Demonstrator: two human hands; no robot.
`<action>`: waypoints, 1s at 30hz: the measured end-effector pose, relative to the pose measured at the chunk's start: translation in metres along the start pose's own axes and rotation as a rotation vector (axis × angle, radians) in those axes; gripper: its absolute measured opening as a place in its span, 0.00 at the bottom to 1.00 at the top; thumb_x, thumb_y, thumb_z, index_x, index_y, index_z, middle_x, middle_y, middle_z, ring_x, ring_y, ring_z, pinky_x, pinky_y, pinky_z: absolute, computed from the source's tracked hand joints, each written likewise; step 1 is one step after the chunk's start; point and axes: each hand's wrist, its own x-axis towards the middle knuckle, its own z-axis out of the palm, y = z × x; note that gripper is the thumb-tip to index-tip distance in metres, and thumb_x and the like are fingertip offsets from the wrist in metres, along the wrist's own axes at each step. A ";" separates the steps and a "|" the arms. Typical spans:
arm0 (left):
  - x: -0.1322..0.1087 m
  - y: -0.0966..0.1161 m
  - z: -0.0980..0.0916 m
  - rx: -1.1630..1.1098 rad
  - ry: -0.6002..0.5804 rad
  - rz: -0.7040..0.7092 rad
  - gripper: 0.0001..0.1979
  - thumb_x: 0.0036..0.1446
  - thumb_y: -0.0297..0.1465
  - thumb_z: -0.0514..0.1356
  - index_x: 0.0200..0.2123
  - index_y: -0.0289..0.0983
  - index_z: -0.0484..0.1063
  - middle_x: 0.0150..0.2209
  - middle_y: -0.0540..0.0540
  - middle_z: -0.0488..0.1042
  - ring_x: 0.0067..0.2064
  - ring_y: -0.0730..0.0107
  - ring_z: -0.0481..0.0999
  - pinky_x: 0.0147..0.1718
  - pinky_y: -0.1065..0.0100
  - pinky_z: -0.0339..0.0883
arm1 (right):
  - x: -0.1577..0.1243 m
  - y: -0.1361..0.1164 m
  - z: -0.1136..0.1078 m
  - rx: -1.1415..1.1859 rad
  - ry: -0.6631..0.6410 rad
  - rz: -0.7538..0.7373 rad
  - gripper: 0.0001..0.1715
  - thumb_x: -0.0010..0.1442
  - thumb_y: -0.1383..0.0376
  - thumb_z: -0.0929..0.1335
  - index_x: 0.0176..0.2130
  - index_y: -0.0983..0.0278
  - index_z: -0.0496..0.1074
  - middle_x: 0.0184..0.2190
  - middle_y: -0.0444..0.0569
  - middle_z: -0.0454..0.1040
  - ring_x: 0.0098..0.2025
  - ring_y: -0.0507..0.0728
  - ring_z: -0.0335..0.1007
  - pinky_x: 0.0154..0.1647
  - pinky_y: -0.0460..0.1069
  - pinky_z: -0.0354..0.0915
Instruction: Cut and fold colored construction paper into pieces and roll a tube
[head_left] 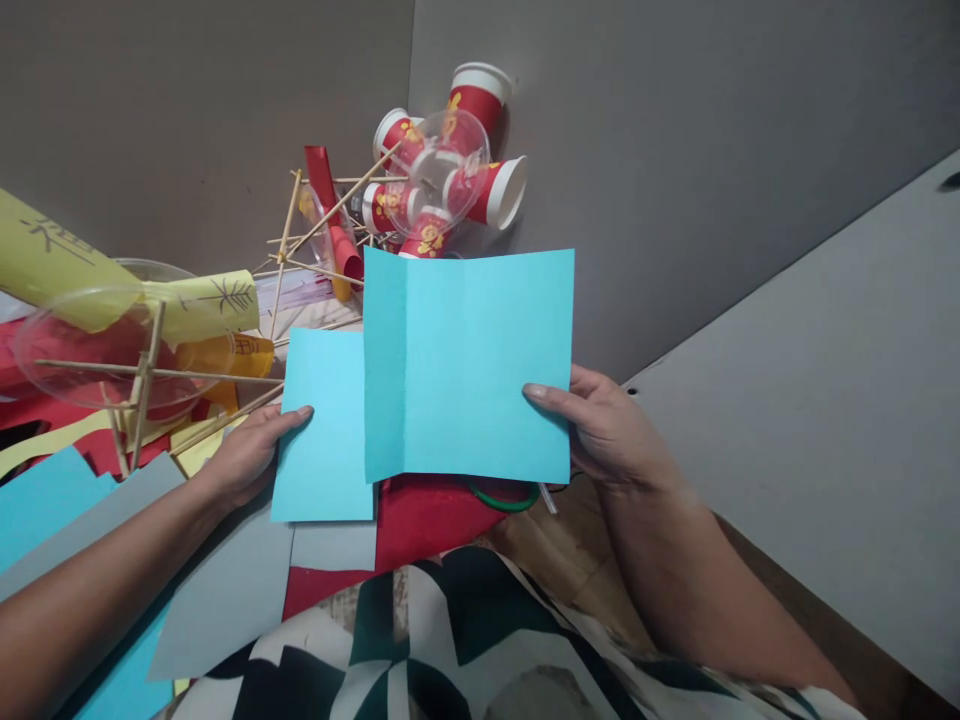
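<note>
My right hand (611,430) pinches the right edge of a creased blue paper sheet (480,370), its thumb on the front face. Two upright folds show in that sheet, and its left strip bends at an angle. In my left hand (251,450) is a smaller blue paper piece (326,430), gripped at its left edge with the thumb on top. The larger sheet overlaps the smaller piece's right side. Below them lies grey paper (334,547) over red paper (439,520). Fingers of both hands are partly hidden behind the paper.
Red-and-white paper cups (480,95) joined to a clear plastic lid stand against the wall. Beside them is a wooden stick frame (281,258). Yellow paper rolls (60,245) and a clear plastic bowl (45,340) are at left. A green ring (506,503) shows under the sheet.
</note>
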 end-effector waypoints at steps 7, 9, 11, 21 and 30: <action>-0.002 -0.001 -0.005 -0.075 0.151 0.234 0.16 0.39 0.38 0.74 0.25 0.34 0.76 0.21 0.50 0.75 0.21 0.71 0.72 0.19 0.72 0.69 | -0.004 -0.003 0.001 -0.195 0.191 -0.008 0.15 0.43 0.58 0.79 0.31 0.62 0.78 0.23 0.43 0.77 0.23 0.52 0.67 0.23 0.48 0.66; -0.005 -0.004 -0.004 -0.063 0.136 0.299 0.18 0.37 0.41 0.75 0.25 0.35 0.76 0.20 0.51 0.75 0.20 0.72 0.71 0.19 0.72 0.69 | -0.005 -0.004 0.001 -0.232 0.229 -0.023 0.14 0.44 0.59 0.78 0.31 0.63 0.78 0.24 0.43 0.77 0.24 0.52 0.67 0.24 0.48 0.64; -0.009 -0.008 0.000 -0.043 0.123 0.344 0.18 0.38 0.42 0.75 0.26 0.36 0.77 0.21 0.51 0.75 0.21 0.71 0.72 0.22 0.71 0.70 | -0.008 -0.004 0.004 -0.260 0.229 -0.027 0.15 0.44 0.58 0.78 0.31 0.63 0.78 0.25 0.44 0.77 0.24 0.52 0.67 0.24 0.48 0.64; -0.004 -0.020 0.024 -0.062 -0.048 0.405 0.15 0.48 0.40 0.73 0.37 0.38 0.81 0.33 0.49 0.81 0.30 0.73 0.76 0.31 0.72 0.71 | -0.024 0.016 0.025 -0.277 0.039 -0.049 0.17 0.50 0.52 0.77 0.36 0.60 0.81 0.33 0.48 0.82 0.31 0.58 0.74 0.32 0.52 0.70; 0.004 -0.021 0.029 -0.012 0.027 0.476 0.17 0.46 0.38 0.74 0.32 0.37 0.72 0.30 0.53 0.75 0.29 0.77 0.71 0.29 0.75 0.66 | -0.022 0.021 0.039 -0.312 0.026 -0.105 0.12 0.52 0.54 0.75 0.32 0.59 0.80 0.29 0.47 0.81 0.31 0.59 0.75 0.32 0.54 0.72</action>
